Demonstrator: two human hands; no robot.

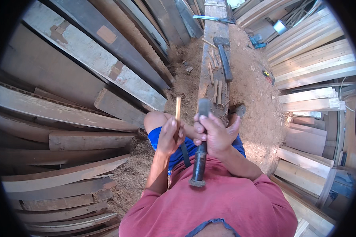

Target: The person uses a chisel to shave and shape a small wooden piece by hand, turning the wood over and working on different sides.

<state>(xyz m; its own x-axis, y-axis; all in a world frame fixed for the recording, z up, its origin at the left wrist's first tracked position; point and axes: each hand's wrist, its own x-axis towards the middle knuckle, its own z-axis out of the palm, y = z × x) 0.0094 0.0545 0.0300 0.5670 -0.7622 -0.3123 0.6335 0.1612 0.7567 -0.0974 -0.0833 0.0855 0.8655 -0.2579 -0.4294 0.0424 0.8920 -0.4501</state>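
Note:
My right hand (216, 136) is closed around a chisel (200, 164). Its flat metal blade points away from me, and the worn butt of its dark handle lies close to my red shirt. In my left hand (171, 135) a thin wooden stick (178, 106) stands up between the closed fingers, just left of the chisel blade. Ahead of my hands runs a narrow wooden bench (207, 85). On it rests a hammer (224, 59) with a dark head and handle. Several small wooden sticks (215, 91) lie beside the hammer.
A handsaw (213, 18) lies across the bench's far part. Boards (83, 55) lean and stack along the left, with more lumber (312, 63) on the right. Sawdust covers the ground (259, 102), where a teal power tool (257, 41) and a small yellow-and-black tool (268, 76) lie.

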